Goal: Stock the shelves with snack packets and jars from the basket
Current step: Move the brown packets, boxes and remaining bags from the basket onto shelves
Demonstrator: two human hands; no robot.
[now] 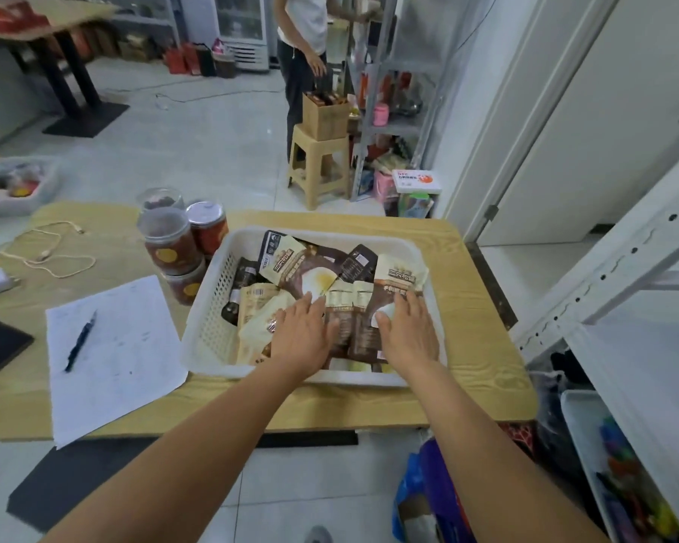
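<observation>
Hands rest flat: our left hand (304, 335) and right hand (408, 335), fingers spread, press on snack packets (353, 307) inside the basket (208, 327). We judge these glossy packets may slide and spill when lifted together.

Both bare forearms reach forward and up from the lower edge of the view, angling slightly toward each other, uncovered by any sleeve as far as can be seen. The left hand (304, 333) lies palm down, back of the hand facing the camera, its fingers extended forward and held close together, with the thumb tucked along the inner side. The right hand (408, 331) mirrors it, also palm down and flat, fingers straight and together, thumb spread a little toward the left hand. The two hands sit side by side, near but apart. Neither grip is curled closed; both are flat and spread.
</observation>
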